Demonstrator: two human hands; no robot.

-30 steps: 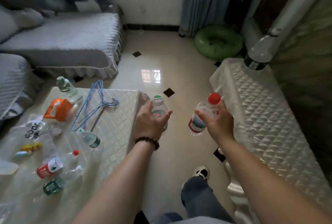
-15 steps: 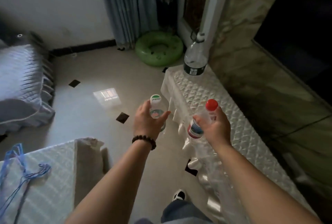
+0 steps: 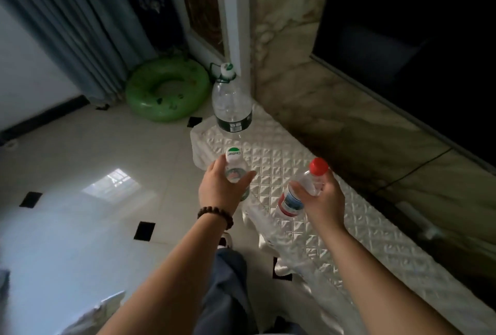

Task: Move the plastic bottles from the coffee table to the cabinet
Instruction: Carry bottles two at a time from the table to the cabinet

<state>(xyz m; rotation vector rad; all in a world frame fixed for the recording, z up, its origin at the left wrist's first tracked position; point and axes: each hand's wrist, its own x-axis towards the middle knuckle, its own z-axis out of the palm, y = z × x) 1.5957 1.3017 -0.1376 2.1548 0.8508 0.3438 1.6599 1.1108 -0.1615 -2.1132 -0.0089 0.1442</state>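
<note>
The left hand (image 3: 220, 189) wraps a small clear plastic bottle with a white-and-green cap (image 3: 234, 165); the right hand (image 3: 323, 200) clasps a clear red-capped bottle (image 3: 300, 192). Below both fingers lies the cabinet's white quilted cover (image 3: 349, 240). Beyond the fingertips stand 1 large clear bottle (image 3: 232, 103), a green inflatable ring (image 3: 167, 89) on glossy tiles (image 3: 80, 173), and blue curtains (image 3: 75, 25).

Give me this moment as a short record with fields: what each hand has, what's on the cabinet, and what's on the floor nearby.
left hand: holds small bottle with white and green cap, upright
right hand: holds small bottle with red cap, tilted
cabinet: quilted white cover; one large clear bottle standing at its far end
floor: green inflatable ring by the curtain
status: both small bottles in hand above the cabinet, not yet set down
</note>
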